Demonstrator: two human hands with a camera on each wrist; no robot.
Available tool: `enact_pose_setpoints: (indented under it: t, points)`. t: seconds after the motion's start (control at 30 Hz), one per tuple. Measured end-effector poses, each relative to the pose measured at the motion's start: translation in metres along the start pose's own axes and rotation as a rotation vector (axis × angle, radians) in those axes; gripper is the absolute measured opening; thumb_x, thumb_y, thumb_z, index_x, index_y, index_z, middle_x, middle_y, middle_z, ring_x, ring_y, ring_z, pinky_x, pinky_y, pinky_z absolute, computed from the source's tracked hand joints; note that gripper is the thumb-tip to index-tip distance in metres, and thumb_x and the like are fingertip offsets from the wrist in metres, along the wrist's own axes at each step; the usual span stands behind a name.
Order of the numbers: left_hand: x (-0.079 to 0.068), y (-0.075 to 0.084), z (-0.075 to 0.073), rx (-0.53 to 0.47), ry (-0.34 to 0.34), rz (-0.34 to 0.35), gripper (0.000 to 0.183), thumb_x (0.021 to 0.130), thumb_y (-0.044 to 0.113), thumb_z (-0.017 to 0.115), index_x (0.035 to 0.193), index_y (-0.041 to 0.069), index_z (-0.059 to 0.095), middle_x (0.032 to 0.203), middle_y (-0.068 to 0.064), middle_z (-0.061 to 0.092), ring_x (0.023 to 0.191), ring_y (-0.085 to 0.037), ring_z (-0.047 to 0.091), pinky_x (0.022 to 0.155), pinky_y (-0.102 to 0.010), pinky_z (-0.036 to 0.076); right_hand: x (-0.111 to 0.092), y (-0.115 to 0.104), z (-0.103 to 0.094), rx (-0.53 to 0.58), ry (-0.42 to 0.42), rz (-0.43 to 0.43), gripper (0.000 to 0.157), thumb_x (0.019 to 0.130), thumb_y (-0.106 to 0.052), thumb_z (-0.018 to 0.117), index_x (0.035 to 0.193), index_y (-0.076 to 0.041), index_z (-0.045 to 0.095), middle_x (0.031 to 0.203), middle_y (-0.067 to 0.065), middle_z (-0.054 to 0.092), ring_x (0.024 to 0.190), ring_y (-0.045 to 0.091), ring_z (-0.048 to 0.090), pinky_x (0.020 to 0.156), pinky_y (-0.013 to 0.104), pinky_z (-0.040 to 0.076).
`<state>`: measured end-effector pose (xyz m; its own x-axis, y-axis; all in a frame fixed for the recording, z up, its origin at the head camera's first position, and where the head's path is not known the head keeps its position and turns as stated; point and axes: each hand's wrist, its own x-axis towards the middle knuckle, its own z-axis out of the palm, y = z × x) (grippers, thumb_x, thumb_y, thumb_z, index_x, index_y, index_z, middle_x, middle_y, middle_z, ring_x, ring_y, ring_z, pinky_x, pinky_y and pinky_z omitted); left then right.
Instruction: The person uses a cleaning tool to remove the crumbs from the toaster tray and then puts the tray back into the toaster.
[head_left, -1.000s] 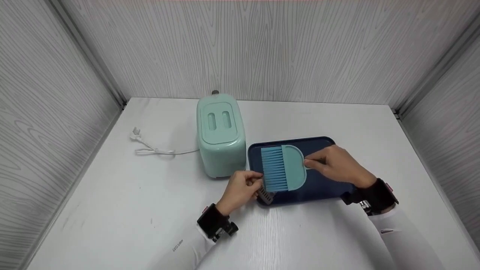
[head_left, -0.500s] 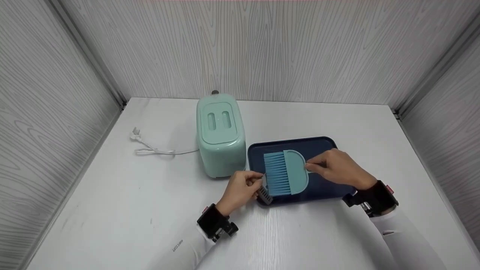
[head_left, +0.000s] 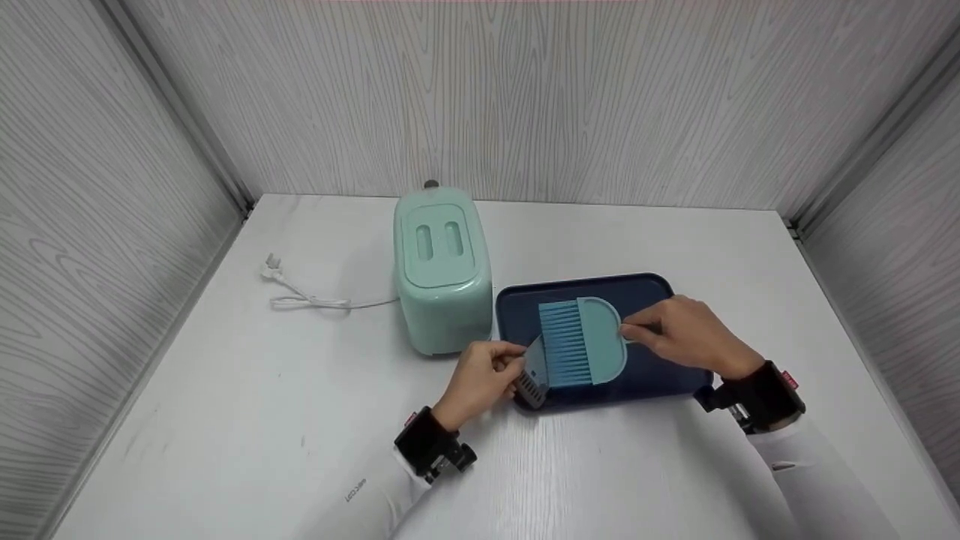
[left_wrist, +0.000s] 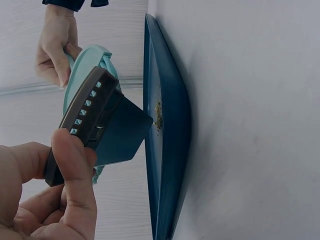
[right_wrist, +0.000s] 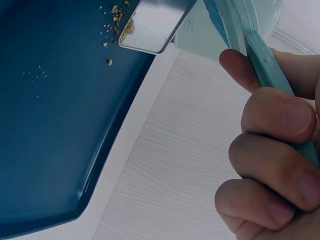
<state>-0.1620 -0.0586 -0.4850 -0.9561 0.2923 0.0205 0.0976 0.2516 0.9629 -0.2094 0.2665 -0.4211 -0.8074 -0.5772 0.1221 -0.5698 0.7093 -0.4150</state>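
Note:
My left hand (head_left: 478,380) pinches a metal crumb tray (head_left: 537,369) by its dark slotted end, tilted over the left part of a navy serving tray (head_left: 660,379). My right hand (head_left: 688,336) grips the handle of a mint brush (head_left: 602,341), its blue bristles pointing left beside the crumb tray. Whether bristles and metal touch is unclear. In the right wrist view, crumbs (right_wrist: 117,17) lie on the serving tray, and a few cling at the corner of the crumb tray (right_wrist: 155,25). The left wrist view shows the lower edge of the crumb tray (left_wrist: 122,130) close to the crumb pile (left_wrist: 158,115).
A mint toaster (head_left: 442,289) stands just left of the serving tray. Its white power cord (head_left: 322,303) and plug (head_left: 271,268) lie on the white table (head_left: 225,420) farther left. Wood-grain panels (head_left: 525,105) enclose the back and both sides.
The brush shifts down and then rightward with my right hand, uncovering more of the crumb tray's metal. My left hand stays in place.

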Motion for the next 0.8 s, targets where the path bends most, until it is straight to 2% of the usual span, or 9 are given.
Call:
enact_pose_setpoints:
  t: [0.27, 0.57, 0.67, 0.8]
  points:
    - [0.000, 0.000, 0.000, 0.000, -0.003, 0.009, 0.024, 0.100, 0.002, 0.063, 0.120, -0.006, 0.072, 0.083, -0.003, 0.068, 0.060, -0.014, 0.061, 0.054, -0.021, 0.055, -0.002, 0.005, -0.003, -0.038, -0.006, 0.020, 0.020, 0.101, -0.022, 0.069, 0.113, -0.011, 0.082, 0.100, 0.003, 0.080, 0.062, 0.000, 0.053, 0.063, 0.027, 0.045]
    - [-0.001, 0.000, 0.000, -0.007, -0.007, 0.013, 0.024, 0.101, 0.003, 0.062, 0.120, -0.006, 0.072, 0.083, -0.003, 0.068, 0.059, -0.014, 0.062, 0.055, -0.022, 0.055, -0.003, 0.012, -0.006, -0.054, 0.036, 0.032, 0.020, 0.101, -0.023, 0.069, 0.110, -0.012, 0.083, 0.093, 0.000, 0.080, 0.051, 0.001, 0.044, 0.052, 0.023, 0.036]
    - [0.000, 0.000, -0.001, -0.008, -0.007, 0.013, 0.024, 0.100, 0.003, 0.062, 0.119, -0.006, 0.073, 0.083, -0.003, 0.068, 0.059, -0.015, 0.062, 0.054, -0.022, 0.055, -0.004, 0.014, -0.007, -0.062, 0.040, 0.045, 0.020, 0.101, -0.023, 0.069, 0.110, -0.011, 0.083, 0.093, 0.000, 0.080, 0.052, 0.002, 0.044, 0.051, 0.024, 0.035]
    - [0.000, 0.000, -0.001, -0.015, -0.006, 0.011, 0.023, 0.100, 0.002, 0.062, 0.119, -0.005, 0.073, 0.083, -0.003, 0.068, 0.060, -0.015, 0.062, 0.054, -0.022, 0.056, -0.004, 0.017, -0.008, -0.073, 0.045, 0.054, 0.020, 0.101, -0.023, 0.069, 0.109, -0.011, 0.083, 0.093, 0.001, 0.080, 0.056, 0.003, 0.048, 0.055, 0.025, 0.039]
